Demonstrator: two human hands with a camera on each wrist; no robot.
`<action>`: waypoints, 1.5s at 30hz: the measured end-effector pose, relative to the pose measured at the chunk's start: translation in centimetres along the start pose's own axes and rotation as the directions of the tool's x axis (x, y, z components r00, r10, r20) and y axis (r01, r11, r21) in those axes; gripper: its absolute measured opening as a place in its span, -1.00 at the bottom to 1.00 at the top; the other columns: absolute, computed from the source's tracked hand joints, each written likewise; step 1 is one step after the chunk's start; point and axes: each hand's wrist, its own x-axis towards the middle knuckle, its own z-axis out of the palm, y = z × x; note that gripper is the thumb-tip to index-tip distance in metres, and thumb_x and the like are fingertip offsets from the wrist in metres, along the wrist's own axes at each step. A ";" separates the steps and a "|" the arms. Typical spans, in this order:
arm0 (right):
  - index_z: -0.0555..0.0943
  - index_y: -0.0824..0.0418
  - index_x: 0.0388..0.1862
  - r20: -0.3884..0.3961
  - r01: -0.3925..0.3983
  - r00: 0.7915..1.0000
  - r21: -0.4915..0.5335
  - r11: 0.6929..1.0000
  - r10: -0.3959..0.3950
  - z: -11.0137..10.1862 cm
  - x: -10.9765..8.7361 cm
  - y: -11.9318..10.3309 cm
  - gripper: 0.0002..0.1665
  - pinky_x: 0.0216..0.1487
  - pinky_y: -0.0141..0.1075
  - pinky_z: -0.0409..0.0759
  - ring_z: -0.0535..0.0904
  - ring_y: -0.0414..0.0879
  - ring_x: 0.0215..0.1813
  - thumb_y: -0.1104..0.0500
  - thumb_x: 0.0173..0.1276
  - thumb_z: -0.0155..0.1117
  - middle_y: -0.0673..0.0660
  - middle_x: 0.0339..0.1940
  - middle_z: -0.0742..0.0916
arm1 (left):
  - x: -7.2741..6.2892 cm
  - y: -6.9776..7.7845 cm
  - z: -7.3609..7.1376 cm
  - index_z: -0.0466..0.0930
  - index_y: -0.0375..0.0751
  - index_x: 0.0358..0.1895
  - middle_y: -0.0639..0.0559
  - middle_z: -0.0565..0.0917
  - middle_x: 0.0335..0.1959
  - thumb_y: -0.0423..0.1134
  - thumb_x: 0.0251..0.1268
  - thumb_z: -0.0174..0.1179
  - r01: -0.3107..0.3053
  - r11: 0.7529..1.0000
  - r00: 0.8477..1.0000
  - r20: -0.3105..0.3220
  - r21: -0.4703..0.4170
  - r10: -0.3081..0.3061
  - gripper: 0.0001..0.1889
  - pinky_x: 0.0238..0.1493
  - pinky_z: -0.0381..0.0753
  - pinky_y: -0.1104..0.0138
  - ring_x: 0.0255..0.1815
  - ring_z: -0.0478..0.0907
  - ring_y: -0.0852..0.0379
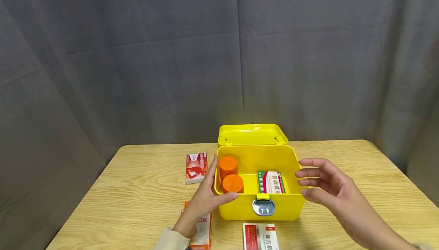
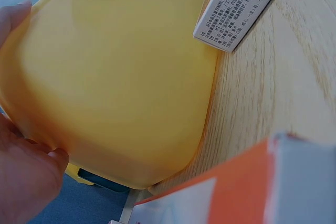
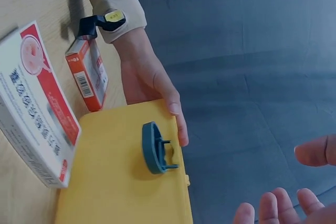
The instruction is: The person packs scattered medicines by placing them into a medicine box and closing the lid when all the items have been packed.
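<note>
A yellow storage box (image 1: 259, 212) stands with its lid (image 1: 253, 133) tipped back and a silver latch (image 1: 263, 207) on its front. My left hand (image 1: 204, 196) grips the near left corner, thumb across the front rim and fingers along the left wall. My right hand (image 1: 330, 189) hovers beside the right rim, fingers spread and bent, holding nothing; a gap to the box shows in the right wrist view. Inside the box are two round containers with orange tops (image 1: 233, 183) at the left and a green, white and red medicine box (image 1: 271, 182) at the middle.
A red medicine box (image 1: 197, 168) lies left of the yellow box. An orange-and-white medicine box (image 1: 202, 234) lies partly behind the left wrist. A white-and-red medicine box (image 1: 261, 237) sits before the latch. The wooden table (image 1: 137, 189) ends at a grey curtain (image 1: 171, 71).
</note>
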 end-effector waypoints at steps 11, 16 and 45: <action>0.42 0.19 0.26 0.004 0.015 1.000 -0.019 1.000 -0.015 -0.9 -0.9 1.5 -0.50 -0.05 -0.34 0.63 0.61 0.00 -0.01 0.41 0.37 0.20 0.16 0.05 0.62 | 0.0 0.0 0.0 -0.29 0.02 0.58 0.06 -0.16 0.57 -0.05 0.12 0.41 0.003 1.000 1.000 0.007 0.000 -0.003 0.13 0.41 0.05 -0.03 0.53 -0.11 -0.01; 0.40 0.27 0.25 -0.001 -0.116 0.993 -0.011 0.993 0.116 -0.9 -1.1 1.9 -0.53 -0.06 -0.34 0.63 0.60 0.04 -0.04 0.35 0.38 0.21 0.15 0.04 0.61 | 0.1 0.0 -0.1 -0.28 0.02 0.58 0.06 -0.17 0.57 -0.05 0.12 0.41 0.007 1.000 1.000 0.005 0.003 -0.008 0.13 0.41 0.02 -0.05 0.53 -0.14 -0.01; 0.46 0.46 0.10 0.111 -0.399 0.910 -0.032 0.916 0.400 0.9 -2.7 7.6 -0.58 -0.02 -0.20 0.60 0.53 0.06 -0.06 0.25 0.36 0.25 0.22 0.04 0.60 | 0.0 0.0 0.0 -0.28 0.06 0.58 0.04 -0.17 0.57 -0.06 0.10 0.42 0.010 1.000 1.000 -0.001 0.003 -0.010 0.13 0.41 -0.02 -0.09 0.53 -0.14 -0.02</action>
